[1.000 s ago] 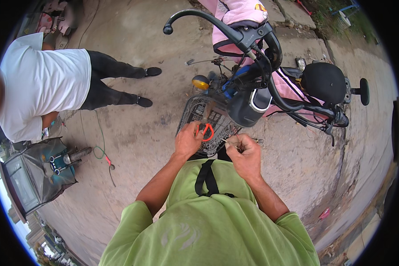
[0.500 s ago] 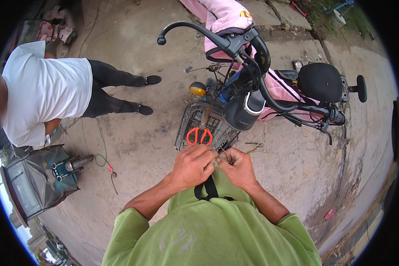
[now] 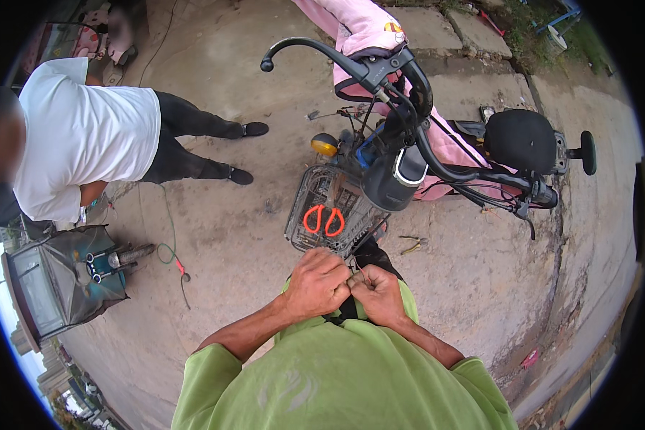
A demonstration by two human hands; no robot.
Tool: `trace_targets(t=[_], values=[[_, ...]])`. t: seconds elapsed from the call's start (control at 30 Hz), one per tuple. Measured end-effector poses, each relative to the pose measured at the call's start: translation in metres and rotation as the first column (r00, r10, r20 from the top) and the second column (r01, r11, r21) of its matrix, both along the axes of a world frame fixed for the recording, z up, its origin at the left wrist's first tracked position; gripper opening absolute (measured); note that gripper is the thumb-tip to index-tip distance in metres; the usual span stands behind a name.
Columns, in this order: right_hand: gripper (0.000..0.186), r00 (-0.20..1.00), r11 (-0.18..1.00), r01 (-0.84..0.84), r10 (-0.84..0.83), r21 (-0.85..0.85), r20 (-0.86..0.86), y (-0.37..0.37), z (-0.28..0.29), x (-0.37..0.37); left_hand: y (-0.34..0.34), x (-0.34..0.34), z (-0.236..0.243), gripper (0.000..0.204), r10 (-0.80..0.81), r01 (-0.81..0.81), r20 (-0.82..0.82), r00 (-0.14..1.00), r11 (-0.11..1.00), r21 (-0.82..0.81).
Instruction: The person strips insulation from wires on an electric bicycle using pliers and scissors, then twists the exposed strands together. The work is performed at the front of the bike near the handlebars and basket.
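My left hand is closed at my waist, its bent fingers touching those of my right hand, which pinches too; what lies between them is too small and hidden to make out. Just beyond them a dark wire basket on the vehicle's front holds red-handled scissors, both loops upward. Yellow-handled pliers lie right of the basket. Behind it stand the yellow lamp, dark housing and black handlebar of a two-wheeler with a pink padded cover.
A person in a white shirt and dark trousers stands bent at the left. Below them is a covered tricycle. A green hose lies on the concrete. A bucket stands at the upper right.
My left hand has let go of the red scissors in the basket and drawn back toward my body to meet my right hand, which has also moved down and left.
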State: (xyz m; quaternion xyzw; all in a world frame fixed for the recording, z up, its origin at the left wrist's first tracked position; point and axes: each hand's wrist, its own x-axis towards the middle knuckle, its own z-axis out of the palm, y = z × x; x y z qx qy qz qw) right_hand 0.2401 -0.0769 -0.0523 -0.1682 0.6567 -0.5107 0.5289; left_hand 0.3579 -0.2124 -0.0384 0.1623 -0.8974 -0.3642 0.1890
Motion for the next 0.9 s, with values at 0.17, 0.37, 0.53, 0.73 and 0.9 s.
trace_targets(t=[0.17,0.37,0.53,0.73,0.9], values=[[0.015,0.999,1.000,-0.007,0.006,-0.027,-0.041,0.000,0.000,-0.002,0.004,0.001,-0.003,0.009,0.032,-0.032,0.029,0.999,0.999,0.003],[0.013,0.998,0.998,0.055,-0.056,-0.008,-0.032,0.019,0.024,-0.028,-0.081,0.071,-0.034,0.006,0.564,-0.596,0.339,0.753,0.803,-0.011],[0.009,0.984,0.981,0.170,-0.165,-0.088,0.060,0.010,0.021,-0.039,-0.063,0.051,-0.007,0.007,0.439,-0.496,0.276,0.855,0.848,0.187],[0.005,0.987,0.977,0.156,-0.148,-0.145,0.068,0.005,0.022,-0.053,-0.018,0.013,0.013,0.009,0.349,-0.379,0.179,0.920,0.672,0.637],[0.007,0.985,0.974,0.165,-0.155,-0.157,0.070,-0.003,0.027,-0.048,-0.014,-0.007,0.027,0.017,0.207,-0.143,0.023,0.978,0.586,0.797]])
